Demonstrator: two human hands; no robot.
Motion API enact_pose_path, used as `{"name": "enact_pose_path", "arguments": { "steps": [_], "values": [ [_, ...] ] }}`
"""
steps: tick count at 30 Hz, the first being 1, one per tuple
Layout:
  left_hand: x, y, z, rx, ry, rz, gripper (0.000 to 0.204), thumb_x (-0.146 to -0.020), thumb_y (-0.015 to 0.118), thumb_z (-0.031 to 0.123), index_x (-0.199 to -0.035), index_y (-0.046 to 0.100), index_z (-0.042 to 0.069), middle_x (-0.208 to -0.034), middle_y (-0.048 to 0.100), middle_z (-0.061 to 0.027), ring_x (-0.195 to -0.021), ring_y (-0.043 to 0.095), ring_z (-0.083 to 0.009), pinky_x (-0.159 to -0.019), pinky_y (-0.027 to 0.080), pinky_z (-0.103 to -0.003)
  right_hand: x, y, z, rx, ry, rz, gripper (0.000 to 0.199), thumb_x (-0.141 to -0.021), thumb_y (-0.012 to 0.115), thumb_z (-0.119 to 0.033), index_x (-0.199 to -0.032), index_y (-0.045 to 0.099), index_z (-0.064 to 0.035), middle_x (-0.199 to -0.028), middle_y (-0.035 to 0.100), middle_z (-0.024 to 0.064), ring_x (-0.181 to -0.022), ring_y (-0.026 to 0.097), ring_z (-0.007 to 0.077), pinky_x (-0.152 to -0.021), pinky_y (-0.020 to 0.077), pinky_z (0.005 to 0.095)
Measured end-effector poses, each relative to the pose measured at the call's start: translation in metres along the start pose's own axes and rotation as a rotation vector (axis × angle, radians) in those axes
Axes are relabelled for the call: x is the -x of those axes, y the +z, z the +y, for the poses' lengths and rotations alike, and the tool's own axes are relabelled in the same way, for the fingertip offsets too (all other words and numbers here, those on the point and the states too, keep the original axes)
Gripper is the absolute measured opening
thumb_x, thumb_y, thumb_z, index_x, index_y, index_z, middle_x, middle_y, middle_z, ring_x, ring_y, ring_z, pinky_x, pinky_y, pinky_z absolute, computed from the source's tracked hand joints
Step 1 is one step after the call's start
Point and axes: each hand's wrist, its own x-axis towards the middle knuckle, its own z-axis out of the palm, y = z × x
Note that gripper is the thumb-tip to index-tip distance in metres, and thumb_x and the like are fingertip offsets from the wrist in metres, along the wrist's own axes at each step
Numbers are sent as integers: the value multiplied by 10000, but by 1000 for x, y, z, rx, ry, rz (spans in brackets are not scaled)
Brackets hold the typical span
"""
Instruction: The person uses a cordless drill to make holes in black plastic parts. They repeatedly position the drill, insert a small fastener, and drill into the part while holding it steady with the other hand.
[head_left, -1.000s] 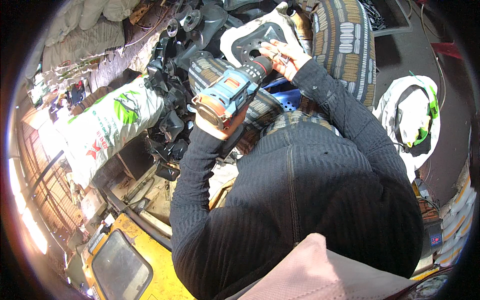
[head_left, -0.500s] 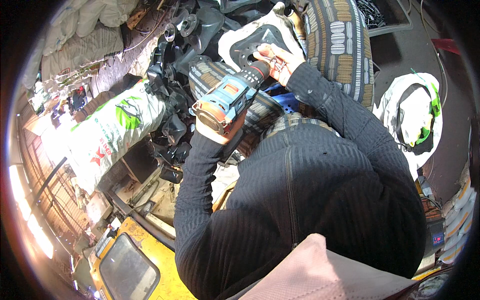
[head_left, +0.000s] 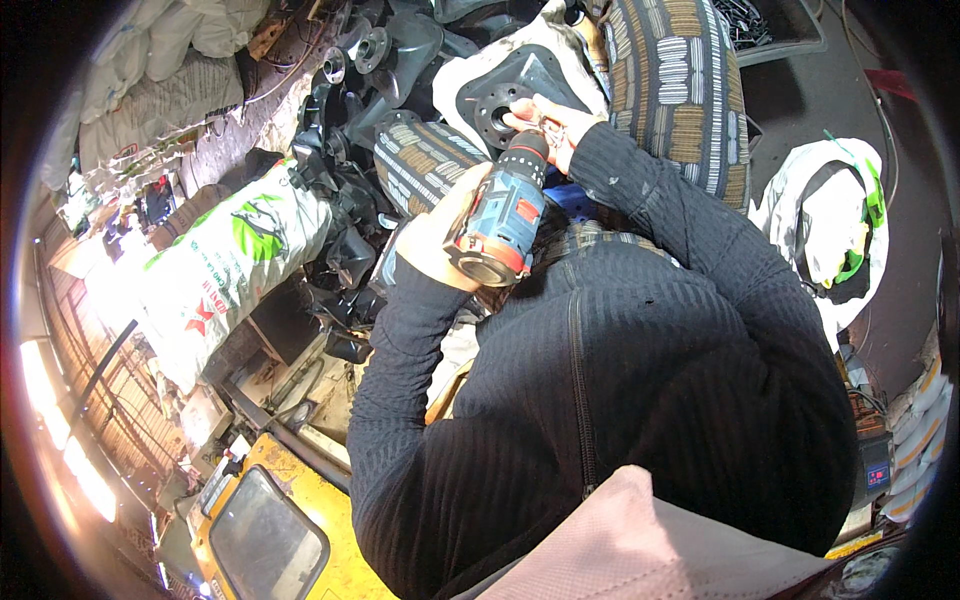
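Observation:
My left hand [head_left: 438, 238] is wrapped round the grip of a blue and red cordless drill [head_left: 508, 222]. The drill points up and slightly right, and its black chuck [head_left: 527, 155] is close below my right hand [head_left: 558, 128]. Pinched fingers of my right hand hold small shiny metal pieces that look like bolts; their exact shape is hard to make out. Just past those fingers lies a dark metal part [head_left: 494, 118] with a round, holed flange, resting on a white cloth or bag [head_left: 455, 78]. The drill's tip is hidden near the right hand.
Similar dark flanged parts [head_left: 405, 60] are heaped at the upper left. Patterned cushions [head_left: 680, 100] flank the work. A bin of dark bolts [head_left: 745, 25] stands at the upper right. White sacks [head_left: 235, 265] lie left, and an open white bag [head_left: 830, 225] stands right.
The drill has swung to a more upright angle and shifted right, its chuck now lower beneath my right hand. My left hand turned with it. My right hand has barely moved.

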Motion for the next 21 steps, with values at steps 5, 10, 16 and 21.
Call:
{"name": "enact_pose_path", "arguments": {
  "steps": [5,10,16,21],
  "values": [
    [-13,-13,-8,-325,61,-40,454,-754,616,204,-1178,500,92,-1099,580,-108,-1018,568,-236,-894,447,-342,-8,-22,3,157,-27,98,322,-920,509,-300,-992,614,-4,-879,585,62,-703,551,163,-615,487,273],
    [-16,-36,-35,-667,72,79,391,-759,635,281,-1117,587,132,-1096,601,-83,-1042,557,-272,-905,427,-396,-14,-39,-2,548,-324,332,241,-858,607,-280,-931,668,-59,-657,526,-15,-469,418,61,-412,384,234],
    [-37,-45,-66,-591,83,53,553,-656,753,218,-1123,520,36,-1055,601,-128,-954,604,-275,-868,461,-357,-30,-30,4,884,-407,448,312,-743,735,-303,-917,674,-50,-740,609,7,-527,473,62,-486,387,213],
    [-50,-47,-65,-633,85,3,524,-653,762,216,-1101,546,52,-1065,612,-118,-962,609,-263,-863,475,-343,-34,-32,8,913,-454,445,329,-725,757,-270,-919,663,-22,-774,635,27,-709,545,65,-660,431,198]
  ]
}}
